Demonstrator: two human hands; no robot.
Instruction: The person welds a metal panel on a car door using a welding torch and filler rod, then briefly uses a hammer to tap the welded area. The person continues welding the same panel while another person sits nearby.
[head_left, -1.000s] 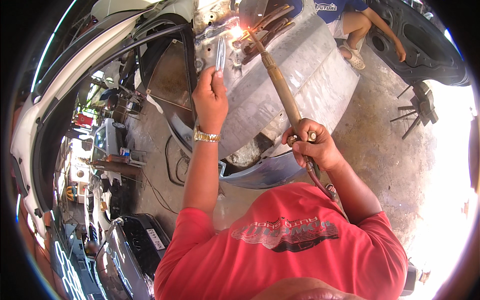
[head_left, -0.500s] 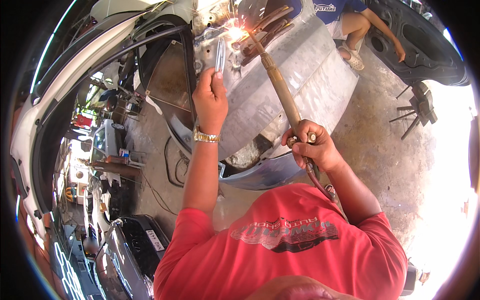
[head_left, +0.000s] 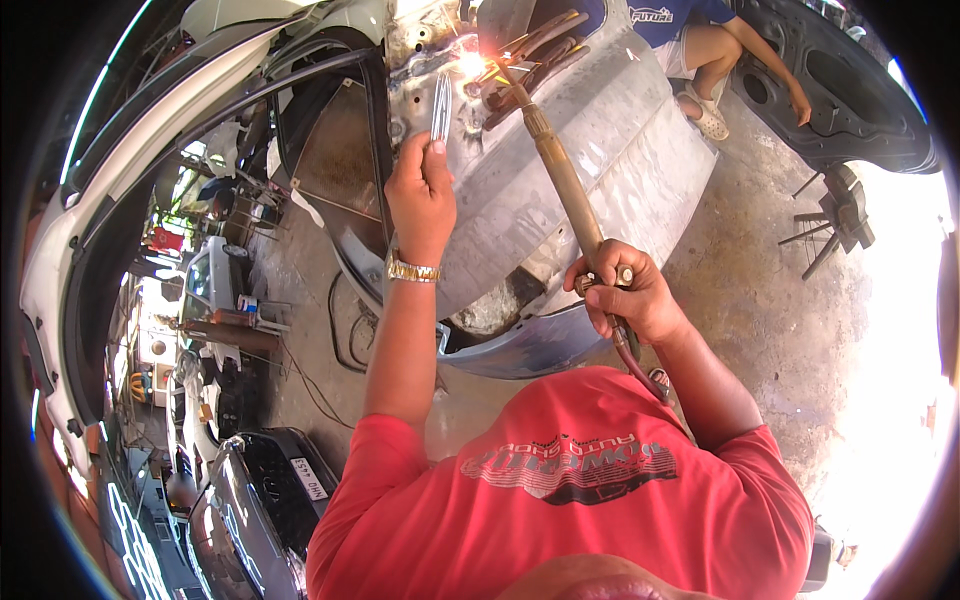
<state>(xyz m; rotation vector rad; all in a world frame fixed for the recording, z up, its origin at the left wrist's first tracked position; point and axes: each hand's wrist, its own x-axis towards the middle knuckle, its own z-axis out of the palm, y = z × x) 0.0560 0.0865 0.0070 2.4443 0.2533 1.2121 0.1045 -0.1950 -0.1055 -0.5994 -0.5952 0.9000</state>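
My right hand (head_left: 625, 293) is closed round the valve end of a long brass gas torch (head_left: 567, 175), with a dark red hose running back from it. The torch tip reaches a bright glow (head_left: 472, 66) on a bare metal car body panel (head_left: 415, 104) at the top. In my closed left hand (head_left: 421, 195), which has a watch on the wrist, is a slim shiny metal strip (head_left: 441, 108). Its far end lies close below the glow; the glare hides whether it touches the panel. Brown rods or hoses (head_left: 535, 65) lie bundled just right of the flame.
A grey fender (head_left: 560, 230) spreads beneath the torch. An open car door (head_left: 335, 150) stands at left. On the right, a person (head_left: 715, 50) sits by a black panel (head_left: 840, 90) and a small stool (head_left: 845, 210). A dark car (head_left: 245, 510) is at lower left.
The spray of sparks above the flame has shrunk, and the glow looks a little more compact. Both hands stay almost in place, holding the same things.
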